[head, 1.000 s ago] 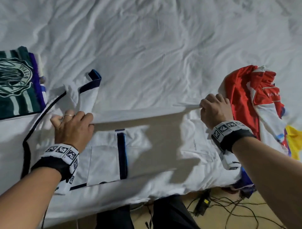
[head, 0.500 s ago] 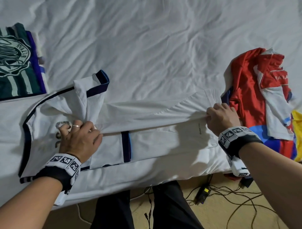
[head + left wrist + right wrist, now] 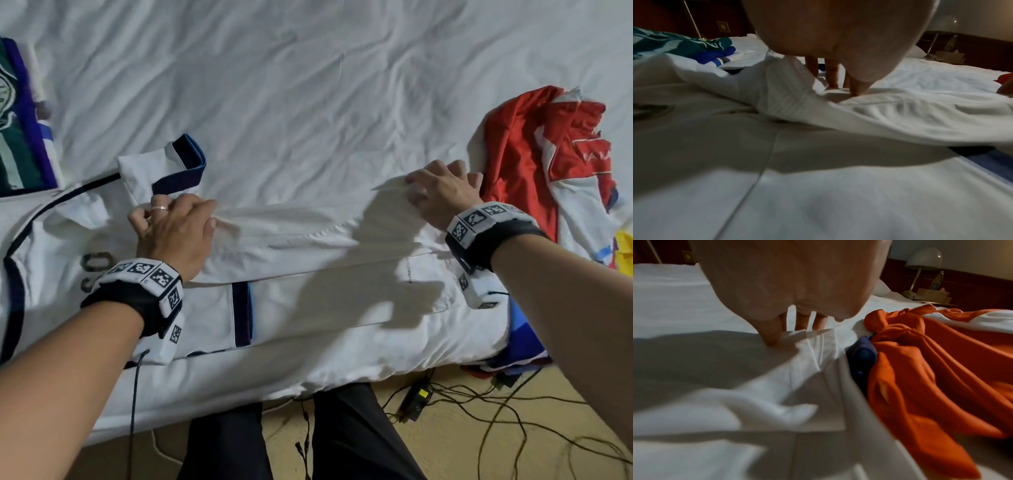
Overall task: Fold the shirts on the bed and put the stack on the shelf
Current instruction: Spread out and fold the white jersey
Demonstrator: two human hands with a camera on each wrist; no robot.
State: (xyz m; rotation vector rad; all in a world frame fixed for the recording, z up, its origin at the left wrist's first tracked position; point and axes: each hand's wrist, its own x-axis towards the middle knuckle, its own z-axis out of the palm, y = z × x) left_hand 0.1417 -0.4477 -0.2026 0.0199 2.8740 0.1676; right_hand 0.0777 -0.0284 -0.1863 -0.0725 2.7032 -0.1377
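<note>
A white shirt [image 3: 308, 246] with navy trim lies sideways along the near edge of the bed, its far side folded over its body. My left hand [image 3: 171, 226] pinches the fold near the navy-cuffed sleeve [image 3: 178, 161]; in the left wrist view its thumb [image 3: 859, 87] presses bunched cloth [image 3: 789, 97]. My right hand [image 3: 438, 192] pinches the hem end of the same fold, next to a crumpled red and white shirt [image 3: 534, 154]. The thumb [image 3: 770, 335] pins the hem down in the right wrist view. A folded green shirt [image 3: 17, 137] lies on a stack at far left.
The white bedsheet [image 3: 308, 102] stretches away beyond the shirt. Blue and yellow garments [image 3: 623, 250] lie under the red one at the right edge. Cables and a small black device [image 3: 416, 399] lie on the tan floor by my legs [image 3: 342, 438]. A lamp [image 3: 924, 257] stands past the bed.
The lifted far side of the white shirt has come down over its body and now lies as a wider flap. Both hands still hold the fold line.
</note>
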